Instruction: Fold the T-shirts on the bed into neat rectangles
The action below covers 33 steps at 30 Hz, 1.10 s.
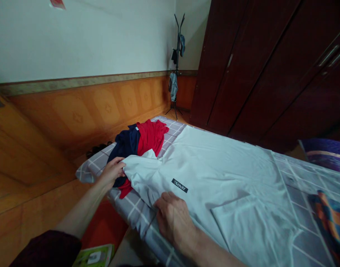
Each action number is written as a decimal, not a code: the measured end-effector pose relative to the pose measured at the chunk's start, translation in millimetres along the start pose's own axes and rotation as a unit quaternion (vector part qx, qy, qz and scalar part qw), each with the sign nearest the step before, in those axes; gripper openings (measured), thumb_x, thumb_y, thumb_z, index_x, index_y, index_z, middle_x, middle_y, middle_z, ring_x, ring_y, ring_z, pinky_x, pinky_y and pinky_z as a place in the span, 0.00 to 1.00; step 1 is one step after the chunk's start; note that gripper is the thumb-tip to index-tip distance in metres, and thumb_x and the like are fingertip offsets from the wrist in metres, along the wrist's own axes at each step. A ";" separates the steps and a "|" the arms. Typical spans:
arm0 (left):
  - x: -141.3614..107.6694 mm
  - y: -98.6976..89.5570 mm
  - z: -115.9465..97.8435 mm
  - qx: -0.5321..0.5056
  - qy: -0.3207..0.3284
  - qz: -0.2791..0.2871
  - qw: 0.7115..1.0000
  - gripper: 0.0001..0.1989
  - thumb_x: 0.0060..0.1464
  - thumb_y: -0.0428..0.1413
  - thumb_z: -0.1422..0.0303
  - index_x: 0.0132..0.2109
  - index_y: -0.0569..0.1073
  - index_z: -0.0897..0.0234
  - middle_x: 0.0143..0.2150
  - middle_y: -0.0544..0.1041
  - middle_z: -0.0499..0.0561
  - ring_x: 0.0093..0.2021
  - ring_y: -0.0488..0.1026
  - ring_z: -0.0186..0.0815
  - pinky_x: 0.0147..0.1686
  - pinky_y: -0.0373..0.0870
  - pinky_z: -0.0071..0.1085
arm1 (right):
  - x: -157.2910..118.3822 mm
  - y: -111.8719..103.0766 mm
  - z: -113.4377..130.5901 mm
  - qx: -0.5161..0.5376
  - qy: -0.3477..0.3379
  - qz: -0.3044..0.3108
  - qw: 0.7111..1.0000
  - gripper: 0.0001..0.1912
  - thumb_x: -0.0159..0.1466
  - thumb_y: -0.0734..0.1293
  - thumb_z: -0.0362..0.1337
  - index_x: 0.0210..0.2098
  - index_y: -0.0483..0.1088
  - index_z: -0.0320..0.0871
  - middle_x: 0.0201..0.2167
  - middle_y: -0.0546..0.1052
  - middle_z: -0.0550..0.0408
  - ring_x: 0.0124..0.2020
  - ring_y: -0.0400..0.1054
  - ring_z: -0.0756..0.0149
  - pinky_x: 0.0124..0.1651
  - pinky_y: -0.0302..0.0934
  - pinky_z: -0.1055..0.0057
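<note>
A white T-shirt (208,167) with a small dark label print lies spread over a grey checked cloth (172,128). One of its sleeves is laid over the body on the right, and the other side is bunched toward the left. My left hand (114,171) pinches the shirt's left end, fingers partly hidden by the fabric. Closed at the near edge, my right hand (174,217) has its curled fingers on the shirt below the label. Past my left hand sit a dark blue garment (127,141) and a red garment (152,135), heaped together.
A coat rack (177,66) with caps and clothing stands in the corner beside a dark red wardrobe (242,74). On the right are a purple item (325,152) and an orange-blue patterned cloth (332,218). A green package (94,256) lies low at the left.
</note>
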<state>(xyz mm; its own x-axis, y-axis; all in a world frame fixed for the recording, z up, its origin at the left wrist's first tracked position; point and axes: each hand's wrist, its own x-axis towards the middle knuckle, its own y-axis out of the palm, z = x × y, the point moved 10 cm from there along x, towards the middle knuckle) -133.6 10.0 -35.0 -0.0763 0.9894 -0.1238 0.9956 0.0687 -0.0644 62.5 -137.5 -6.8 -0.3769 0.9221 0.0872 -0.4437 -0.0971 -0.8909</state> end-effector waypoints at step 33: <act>52.6 82.2 -71.0 0.468 0.256 0.066 0.843 0.10 0.53 0.50 0.61 0.32 0.71 0.62 0.28 0.75 0.49 0.31 0.72 0.36 0.29 0.61 0.27 | -4.6 29.3 17.9 -0.041 -0.085 0.034 0.995 0.02 0.54 0.63 0.32 0.28 0.67 0.43 0.31 0.72 0.55 0.32 0.63 0.66 0.29 0.46 0.69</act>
<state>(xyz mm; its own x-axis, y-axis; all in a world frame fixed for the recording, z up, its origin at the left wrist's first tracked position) -51.9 76.8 23.5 0.3045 0.9228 0.2361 0.4955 0.0582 -0.8666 36.6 -151.3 -25.4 -0.5401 0.8365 0.0930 -0.3469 -0.1207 -0.9301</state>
